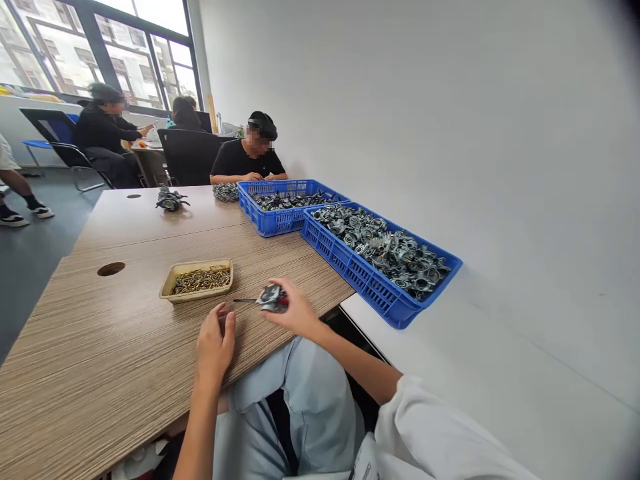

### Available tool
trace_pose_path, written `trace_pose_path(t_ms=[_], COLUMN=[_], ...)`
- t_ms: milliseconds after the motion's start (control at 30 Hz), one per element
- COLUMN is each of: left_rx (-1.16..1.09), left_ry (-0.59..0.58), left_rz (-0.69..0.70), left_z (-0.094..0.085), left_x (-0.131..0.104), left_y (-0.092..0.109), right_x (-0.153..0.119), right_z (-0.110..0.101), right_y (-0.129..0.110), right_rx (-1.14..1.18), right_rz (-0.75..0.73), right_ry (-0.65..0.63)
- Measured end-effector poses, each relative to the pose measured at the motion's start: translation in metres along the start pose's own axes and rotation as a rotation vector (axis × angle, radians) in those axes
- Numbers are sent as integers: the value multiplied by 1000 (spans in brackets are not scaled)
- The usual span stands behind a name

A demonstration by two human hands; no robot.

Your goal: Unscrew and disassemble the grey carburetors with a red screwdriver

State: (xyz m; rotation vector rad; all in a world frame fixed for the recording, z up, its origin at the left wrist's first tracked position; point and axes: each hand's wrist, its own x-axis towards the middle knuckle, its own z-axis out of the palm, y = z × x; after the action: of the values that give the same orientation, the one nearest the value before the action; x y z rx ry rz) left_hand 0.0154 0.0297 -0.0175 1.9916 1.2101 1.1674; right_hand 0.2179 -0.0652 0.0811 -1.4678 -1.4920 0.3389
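Observation:
My right hand (295, 310) holds a small grey and black metal part (273, 297) with a red spot, just above the wooden table's (100, 360) near edge. A thin dark pin sticks out of the part to the left. My left hand (215, 343) rests on the table close to the edge, fingers curled with the fingertips touching the wood, nothing visible in it. A shallow tan tray (197, 280) filled with small brass-coloured screws sits just beyond both hands.
Two blue plastic crates, the near crate (380, 293) and the far crate (275, 223), hold several grey metal parts at the right. A lone metal assembly (170, 200) lies far on the table. A person in black (247, 157) sits at the far end; others sit behind. Cable hole (111, 269) at left.

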Motion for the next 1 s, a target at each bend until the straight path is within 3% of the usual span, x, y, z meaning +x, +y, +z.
trace_pose_path(t_ms=[133,233,367,500,600,667,733,867,1000], left_rx=[15,44,62,85,113,134,145,156,163], left_ry=[-41,-58,-73,-83,-95,-104,-113,-121,-126], left_rz=[16,28,31,29,34,35,32,34,33], left_z=[2,3,4,4,3,2,1,-1,-1], left_x=[0,-1,-1,-2,-3,-4,-4,-3,-2], left_y=[0,-2,-6,-6,-4,-2,-1,0,-1], right_x=[-29,-60,-122,-203,-264,-298,-323,-350,-353], right_z=[-117,-207,-311,-385,-414,-422,-423,-423,-429], right_y=[-16,-12,18,63,90,102,109,114,115], right_rx=[-141,-379,-659,-847,-832,-827,-845,-882,-867], right_rz=[-10,43,166,442,759,937,1022,1110,1221], right_ry=[305,617,1002,1206,1208,1172,1158,1141,1081])
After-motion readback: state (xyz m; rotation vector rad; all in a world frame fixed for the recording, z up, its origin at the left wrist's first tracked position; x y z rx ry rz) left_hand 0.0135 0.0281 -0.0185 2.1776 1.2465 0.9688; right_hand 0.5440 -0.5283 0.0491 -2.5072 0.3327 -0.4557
